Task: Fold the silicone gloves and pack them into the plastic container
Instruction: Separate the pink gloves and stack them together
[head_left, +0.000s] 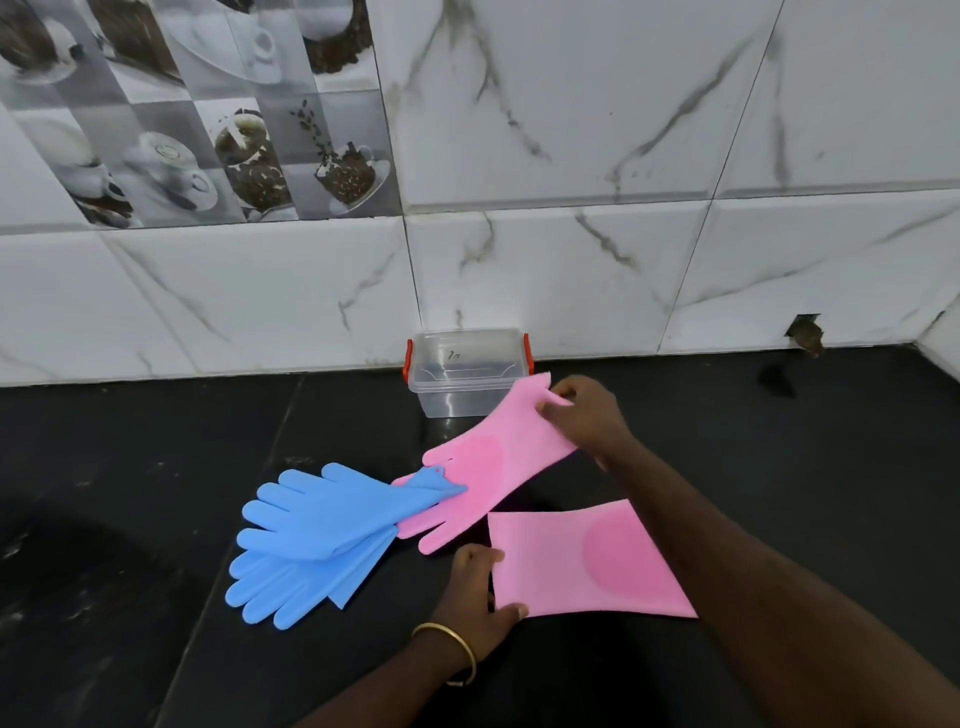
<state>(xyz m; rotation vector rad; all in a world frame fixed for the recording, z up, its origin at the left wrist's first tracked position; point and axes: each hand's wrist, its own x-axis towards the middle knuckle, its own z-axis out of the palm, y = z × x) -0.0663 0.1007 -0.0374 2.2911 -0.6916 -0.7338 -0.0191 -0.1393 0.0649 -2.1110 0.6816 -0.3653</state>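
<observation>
A clear plastic container (467, 371) with red side clips stands open against the wall. In front of it a pink silicone glove (483, 462) lies slanted on the black counter; my right hand (582, 410) pinches its cuff near the container. A second pink glove (587, 561) lies flat nearer to me, and my left hand (480, 597) grips its left edge. Two blue gloves (322, 535) lie stacked to the left, fingers pointing left, with their cuff end over the fingers of the slanted pink glove.
The black stone counter (130, 493) meets a white marble-tiled wall (571, 260) behind the container. A small hole (805, 332) breaks the wall at the right. A gold bangle (452, 649) sits on my left wrist.
</observation>
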